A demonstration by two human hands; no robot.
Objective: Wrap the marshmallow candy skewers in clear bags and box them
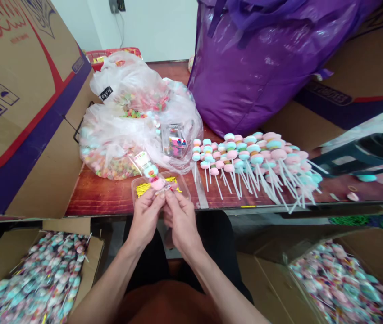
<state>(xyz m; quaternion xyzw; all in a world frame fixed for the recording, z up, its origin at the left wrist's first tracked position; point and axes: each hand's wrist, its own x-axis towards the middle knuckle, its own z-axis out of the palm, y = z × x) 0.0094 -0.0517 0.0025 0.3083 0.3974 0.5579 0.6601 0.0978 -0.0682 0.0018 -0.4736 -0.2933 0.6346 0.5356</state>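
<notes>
A marshmallow skewer (157, 182), pink and blue in a clear bag with a printed label at its far end, points away from me over the table's front edge. The fingers of my left hand (147, 211) are pinched on its near end. My right hand (180, 213) pinches the same end, fingertips touching the left ones. What lies between the fingertips is mostly hidden. Just beyond my hands, a clear plastic container (187, 192) holds yellow twist ties (141, 189). To the right, many unwrapped marshmallow skewers (255, 155) lie piled with white sticks towards me.
Plastic bags of candies (110, 135) lie behind the container. A large purple bag (245, 76) stands at the back, a dark bottle (357, 153) lies right. A tall carton (32, 117) stands left. Below, boxes of wrapped skewers sit left (39, 279) and right (343, 279).
</notes>
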